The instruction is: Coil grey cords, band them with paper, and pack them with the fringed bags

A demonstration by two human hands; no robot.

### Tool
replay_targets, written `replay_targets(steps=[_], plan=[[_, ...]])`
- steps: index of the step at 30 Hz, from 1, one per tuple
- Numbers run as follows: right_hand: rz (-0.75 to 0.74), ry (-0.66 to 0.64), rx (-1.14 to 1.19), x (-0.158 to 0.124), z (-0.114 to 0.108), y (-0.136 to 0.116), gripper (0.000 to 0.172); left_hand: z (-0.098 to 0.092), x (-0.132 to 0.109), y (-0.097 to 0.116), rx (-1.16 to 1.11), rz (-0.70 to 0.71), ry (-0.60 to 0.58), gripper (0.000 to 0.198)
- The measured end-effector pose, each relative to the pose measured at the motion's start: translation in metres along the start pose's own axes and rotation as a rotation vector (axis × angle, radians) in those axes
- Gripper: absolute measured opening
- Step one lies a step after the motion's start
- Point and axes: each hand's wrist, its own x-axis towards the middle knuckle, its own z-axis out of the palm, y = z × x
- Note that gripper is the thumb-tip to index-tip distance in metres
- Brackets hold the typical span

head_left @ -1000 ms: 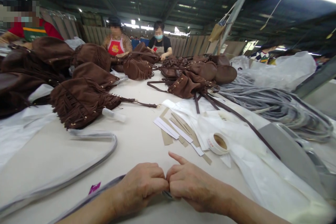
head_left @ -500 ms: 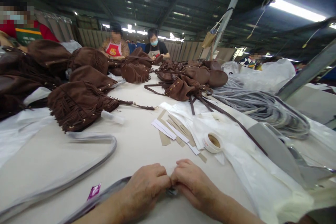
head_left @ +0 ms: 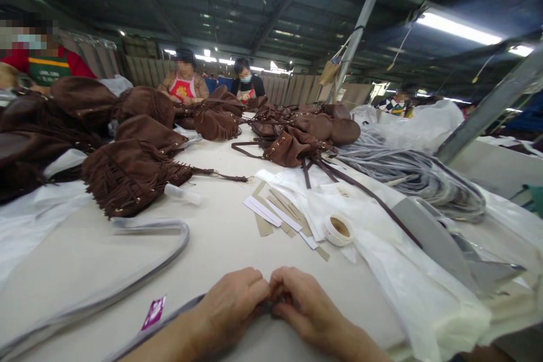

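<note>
My left hand point(head_left: 237, 305) and my right hand point(head_left: 303, 305) meet at the near middle of the table, fingers closed and fingertips together. Between them they pinch the end of a plastic-wrapped strap point(head_left: 186, 304), mostly hidden by the fingers. The grey strap runs back under my left forearm toward the lower left. Beside that forearm lies a small purple-and-white packet point(head_left: 153, 313). Another length of wrapped strap point(head_left: 139, 277) curves across the table to the left.
Brown fringed bags point(head_left: 136, 175) are heaped at left, more bags point(head_left: 288, 147) farther back. Cardboard strips point(head_left: 265, 212), a tape roll point(head_left: 338, 230), white sheeting point(head_left: 394, 277), a grey tape dispenser point(head_left: 441, 243) and bundled wrapped straps point(head_left: 416, 169) lie at right. Several people work beyond.
My hands have shifted slightly left, still together, and the right fingers have rearranged, showing a small gap under the index finger. The view has tilted and turned a little.
</note>
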Motion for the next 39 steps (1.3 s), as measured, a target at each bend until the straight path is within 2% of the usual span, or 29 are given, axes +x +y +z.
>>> replay_targets(steps=[2,5,6,10,13,16,20,22,24,27,29,31,33,36,39], plan=[[-0.035,-0.079,0.079,0.003,-0.009,0.005,0.026,-0.004,0.000,0.000,-0.042,-0.047,0.002,0.017],[-0.067,-0.170,0.149,0.008,-0.017,0.012,0.026,-0.009,0.003,0.002,-0.174,-0.197,0.039,0.026],[-0.094,-0.187,0.159,0.009,-0.019,0.015,0.023,-0.010,0.004,0.003,-0.204,-0.201,0.040,0.028],[-0.232,-0.203,0.156,0.011,-0.022,0.023,0.012,-0.011,0.009,0.010,-0.247,-0.116,0.022,0.027],[-0.302,-0.194,0.164,0.010,-0.022,0.027,0.016,-0.014,0.013,0.011,-0.271,-0.072,0.011,0.024],[-0.328,-0.189,0.167,0.009,-0.022,0.031,0.018,-0.021,0.015,0.009,-0.249,0.010,-0.088,0.031],[-0.323,-0.182,0.142,0.009,-0.025,0.034,0.019,-0.023,0.019,0.009,-0.098,-0.025,-0.160,0.024],[-0.305,-0.149,0.063,0.007,-0.025,0.032,0.018,-0.014,0.020,0.014,0.023,-0.093,-0.171,0.019],[-0.296,-0.091,-0.132,0.004,-0.019,0.027,0.017,-0.001,0.022,0.020,0.137,-0.207,-0.167,0.018],[-0.280,0.038,-0.501,-0.005,0.002,0.020,0.018,0.021,0.022,0.031,0.228,-0.401,-0.088,0.016],[-0.210,0.100,-0.604,-0.012,0.016,0.016,0.021,0.029,0.020,0.035,0.206,-0.465,-0.021,0.015],[-0.099,0.096,-0.537,-0.016,0.021,0.014,0.024,0.027,0.016,0.034,0.131,-0.445,0.016,0.012],[-0.039,0.028,-0.360,-0.014,0.014,0.014,0.022,0.016,0.011,0.030,0.044,-0.338,-0.005,0.015],[-0.142,-0.113,-0.067,-0.004,-0.009,0.019,0.018,-0.007,0.007,0.022,0.039,-0.147,-0.130,0.025],[-0.227,-0.192,0.041,0.005,-0.024,0.022,0.016,-0.017,0.014,0.023,0.224,-0.134,-0.249,0.027]])
